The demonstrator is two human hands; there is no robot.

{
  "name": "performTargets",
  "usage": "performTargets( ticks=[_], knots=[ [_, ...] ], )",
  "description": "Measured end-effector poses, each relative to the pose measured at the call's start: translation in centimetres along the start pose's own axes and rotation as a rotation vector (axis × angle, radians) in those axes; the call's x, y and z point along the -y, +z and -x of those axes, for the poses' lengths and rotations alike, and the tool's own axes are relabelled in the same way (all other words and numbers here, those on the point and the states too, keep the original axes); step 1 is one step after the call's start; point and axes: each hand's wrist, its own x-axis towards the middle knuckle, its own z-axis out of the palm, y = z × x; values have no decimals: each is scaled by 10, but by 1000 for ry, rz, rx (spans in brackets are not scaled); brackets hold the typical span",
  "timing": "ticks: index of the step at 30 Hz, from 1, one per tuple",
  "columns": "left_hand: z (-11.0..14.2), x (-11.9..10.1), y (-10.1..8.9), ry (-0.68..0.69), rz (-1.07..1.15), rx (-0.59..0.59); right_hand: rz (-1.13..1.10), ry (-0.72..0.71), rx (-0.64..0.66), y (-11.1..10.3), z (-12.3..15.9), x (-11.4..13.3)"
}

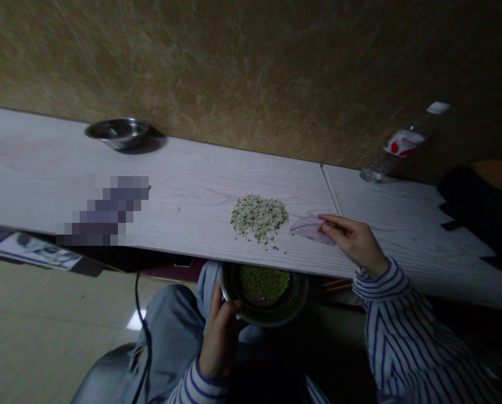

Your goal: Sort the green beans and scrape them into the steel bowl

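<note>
Seemingly for steadiness, the bowl (298, 294) of green grains (263, 283) is gripped by the left hand (221, 335) below the bench (192, 219), while a translucent piece (310, 229) is pinched by the right hand (355, 241) beside the mixed pile (259, 219).

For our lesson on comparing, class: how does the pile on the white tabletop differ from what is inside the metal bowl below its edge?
Colour: the pile mixes whitish and green bits, while the bowl's contents look green throughout.
Place: the pile lies loose on the tabletop; the contents sit inside the metal bowl.
Shared: both consist of many small pieces, green ones among them.
</note>
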Motion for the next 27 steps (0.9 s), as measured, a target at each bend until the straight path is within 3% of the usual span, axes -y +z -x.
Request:
performTargets(
  ticks=[11,27],
  knots=[
    [4,-1,5,10,7,-28,67,-9,42,20,29,23],
    [3,0,3,-1,-3,-43,-2,-10,46,40,27,33]
  ],
)
